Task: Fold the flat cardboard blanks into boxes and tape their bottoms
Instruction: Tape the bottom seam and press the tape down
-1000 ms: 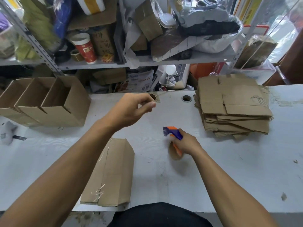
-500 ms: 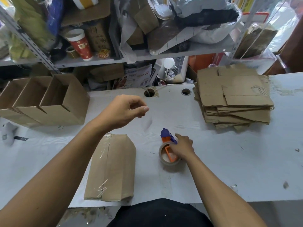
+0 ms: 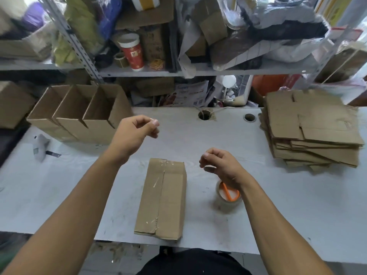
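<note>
Behind box (image 3: 162, 197): open boxes (image 3: 79, 114) | right: blanks (image 3: 311, 132) | tape roll (image 3: 228, 197) beside

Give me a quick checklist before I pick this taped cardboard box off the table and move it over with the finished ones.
1. Clear tape runs along the bottom seam of the brown cardboard box: ok.
2. Tape ends pressed flat at both ends: cannot tell, the film looks wrinkled there.
3. Left hand free: cannot tell, its fingertips are pinched together.
4. Right hand free: ok, it hovers above the clear tape roll with the orange dispenser, holding nothing.
5. Row of three open cardboard boxes standing at the far left of the white table: ok.
6. Stack of flat cardboard blanks ready at the right: ok.
</note>
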